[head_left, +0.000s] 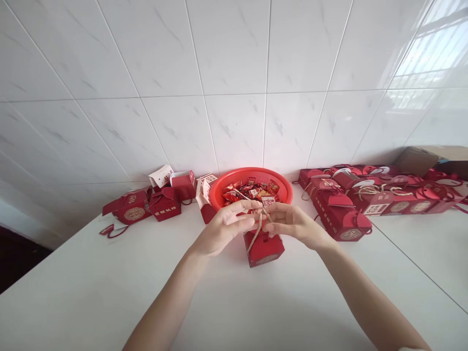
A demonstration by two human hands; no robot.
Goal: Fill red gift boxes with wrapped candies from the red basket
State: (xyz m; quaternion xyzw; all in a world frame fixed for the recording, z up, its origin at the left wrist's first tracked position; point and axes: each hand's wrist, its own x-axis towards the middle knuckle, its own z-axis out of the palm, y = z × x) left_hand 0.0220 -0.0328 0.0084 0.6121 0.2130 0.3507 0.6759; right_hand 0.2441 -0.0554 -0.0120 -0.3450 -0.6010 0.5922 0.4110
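A small red gift box (pixel 266 251) stands on the white table in front of me, below both hands. A beige twine cord (pixel 255 236) rises from it in a loop, crossing near my fingertips. My left hand (pixel 224 229) has its fingertips at the top of the cord, thumb and index curved round it. From the other side, my right hand (pixel 292 224) pinches the cord between thumb and fingers. A tag with a white pattern (pixel 268 200) shows just above the cord. Parts of the box top are hidden behind my fingers.
Behind the box, a red plastic basket (pixel 252 171) holds wrapped sweets (pixel 272 186). Several red boxes (pixel 166 204) lie on the left, some with open flaps. Many closed red boxes (pixel 341 214) line the right, near a cardboard box (pixel 420 158). A tiled wall (pixel 234 122) bounds the back.
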